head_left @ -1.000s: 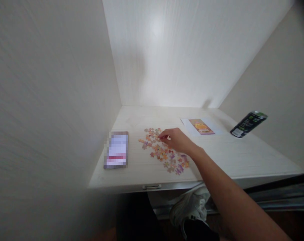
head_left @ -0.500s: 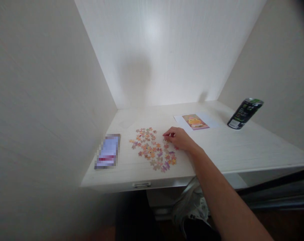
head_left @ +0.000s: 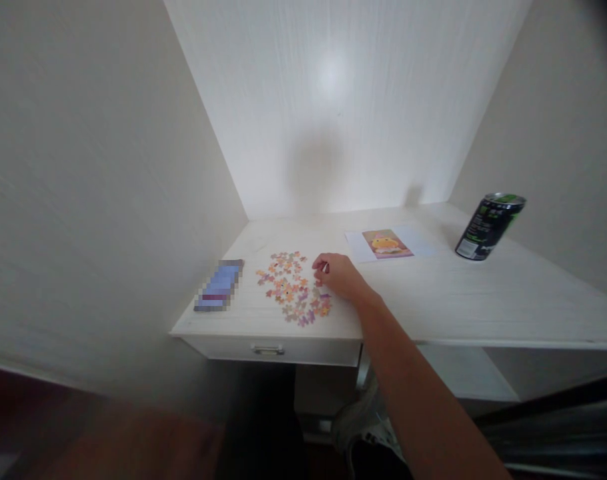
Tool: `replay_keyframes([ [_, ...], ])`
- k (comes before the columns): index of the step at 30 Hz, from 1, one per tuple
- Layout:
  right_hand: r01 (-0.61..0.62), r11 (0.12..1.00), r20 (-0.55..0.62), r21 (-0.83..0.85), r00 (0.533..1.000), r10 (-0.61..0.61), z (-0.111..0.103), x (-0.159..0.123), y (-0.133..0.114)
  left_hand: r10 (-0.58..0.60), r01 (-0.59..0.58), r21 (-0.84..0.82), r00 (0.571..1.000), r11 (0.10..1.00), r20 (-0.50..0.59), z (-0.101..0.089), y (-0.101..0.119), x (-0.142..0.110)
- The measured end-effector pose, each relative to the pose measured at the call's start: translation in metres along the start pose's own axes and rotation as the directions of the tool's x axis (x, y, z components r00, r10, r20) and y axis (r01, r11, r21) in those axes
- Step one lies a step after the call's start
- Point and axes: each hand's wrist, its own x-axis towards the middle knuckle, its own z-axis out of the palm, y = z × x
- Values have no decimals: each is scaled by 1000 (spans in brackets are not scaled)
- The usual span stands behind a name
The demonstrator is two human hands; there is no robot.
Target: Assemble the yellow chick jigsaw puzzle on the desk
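Flat on the white desk lies a loose spread of small jigsaw puzzle pieces (head_left: 287, 291) in orange, pink, purple and grey. My right hand (head_left: 334, 275) reaches in from the lower right, over the right edge of that spread. Its fingers are curled, with thumb and fingertips close together. Whatever may be between them is too small to make out. Some pieces are hidden under the hand. A printed picture (head_left: 387, 245) of a yellow character in a pink hat lies behind and to the right of the hand. My left hand is out of view.
A phone-like device (head_left: 221, 285), pixelated, lies at the desk's left side. Towards the right stands a black and green drink can (head_left: 489, 227). Tall panels enclose the desk (head_left: 433, 300) at left, back and right. A drawer handle (head_left: 267, 350) shows below the front edge.
My view has shifted, so the pieces and my right hand appear farther left. The hand stays by the right edge of the pieces, fingers still curled. Phone, picture and can rest in place.
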Motion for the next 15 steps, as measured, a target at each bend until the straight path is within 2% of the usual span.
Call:
replay_keyframes([
  [3,50,999,-23,-3,998,-50,3,2,-3,190,-192,21,980,981,61,9,32,30],
  [5,87,996,-17,-16,996,-88,5,3,-6,361,-365,13,924,931,128,13,65,47],
  [6,105,994,-12,-25,994,-105,5,4,-8,456,-462,-10,871,887,182,16,81,55],
  [8,130,991,-1,-43,991,-131,7,4,-10,620,-630,-74,728,773,293,26,111,71],
  [9,139,989,4,-50,990,-139,8,4,-10,717,-734,-81,625,675,311,34,123,79],
  [10,143,988,8,-56,990,-143,9,4,-10,824,-844,-96,481,528,299,42,133,87],
  [11,144,988,12,-61,990,-144,9,4,-9,881,-911,-94,355,401,313,51,142,95],
  [13,136,988,18,-68,991,-135,10,3,-8,929,-966,-123,180,229,323,69,155,109],
  [15,118,991,18,-70,993,-117,10,2,-7,902,-975,-185,29,120,431,81,167,121],
])
